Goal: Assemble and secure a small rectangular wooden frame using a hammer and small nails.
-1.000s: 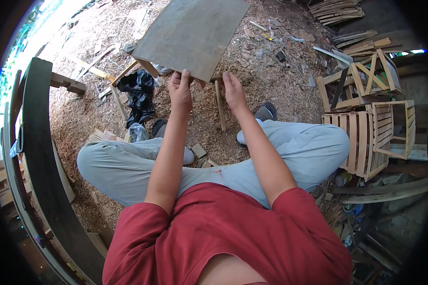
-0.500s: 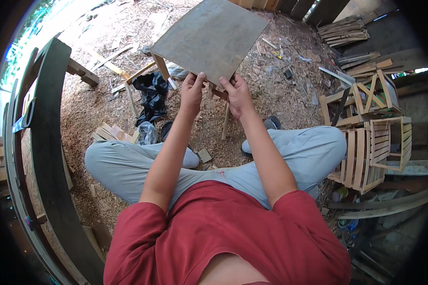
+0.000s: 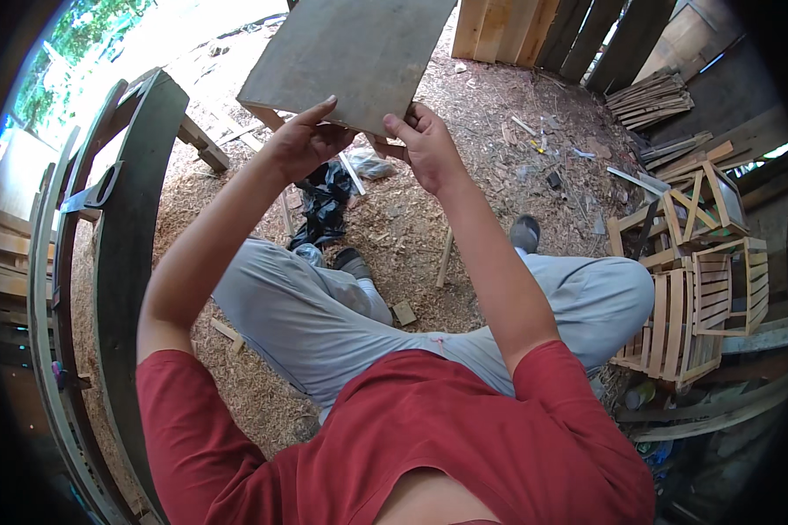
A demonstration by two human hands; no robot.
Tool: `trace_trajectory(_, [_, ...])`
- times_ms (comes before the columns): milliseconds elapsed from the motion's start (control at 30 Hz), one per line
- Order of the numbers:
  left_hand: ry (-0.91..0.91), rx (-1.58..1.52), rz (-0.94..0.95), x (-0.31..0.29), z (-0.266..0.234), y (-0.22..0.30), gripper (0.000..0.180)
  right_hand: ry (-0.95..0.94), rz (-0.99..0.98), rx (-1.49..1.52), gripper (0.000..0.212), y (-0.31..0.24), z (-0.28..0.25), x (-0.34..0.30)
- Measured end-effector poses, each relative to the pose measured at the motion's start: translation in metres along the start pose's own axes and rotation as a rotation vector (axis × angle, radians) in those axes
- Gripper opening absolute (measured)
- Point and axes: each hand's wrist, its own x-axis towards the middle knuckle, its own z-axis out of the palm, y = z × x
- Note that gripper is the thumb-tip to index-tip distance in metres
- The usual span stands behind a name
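Note:
A small wooden table (image 3: 350, 61) with a flat grey top and pale wooden legs is in front of me, its near edge toward me. My right hand (image 3: 426, 149) pinches its near right corner, thumb on top and fingers bent beneath. Along the near edge, my left hand (image 3: 306, 144) has its thumb laid over the top, and its fingers curl under the board, partly hidden. One slim leg (image 3: 444, 258) shows below, between my feet.
At left, a long dark plank bench (image 3: 127, 289) carries a handsaw (image 3: 92, 199). A black plastic bag (image 3: 322, 210) lies on the shavings-covered ground. Slatted wooden crates (image 3: 670, 324) are stacked at right, below a bundle of thin sticks (image 3: 650, 92). Boards (image 3: 503, 31) stand at the back.
The table has shifted left and turned, its near edge now more toward me. My left hand has slid left along the edge, its elbow swinging outward. My view has turned left.

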Motion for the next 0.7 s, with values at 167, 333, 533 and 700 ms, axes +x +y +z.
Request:
trace_trajectory(167, [-0.045,0.139,0.005,-0.002,-0.029,0.035,0.041,-0.068,0.037,0.036,0.031,0.009,0.011,0.035])
trace_trajectory(333, [-0.008,0.174,0.226,0.039,-0.072,0.027,0.039,-0.100,0.113,0.016,0.033,0.042,0.010,0.094])
trace_trajectory(533, [0.182,0.011,0.506,0.085,-0.130,-0.022,0.032,-0.157,0.214,-0.053,0.037,0.107,0.015,0.145])
trace_trajectory(700, [0.338,-0.015,0.674,0.111,-0.186,-0.055,0.026,-0.002,0.234,-0.236,0.031,0.208,-0.012,0.160])
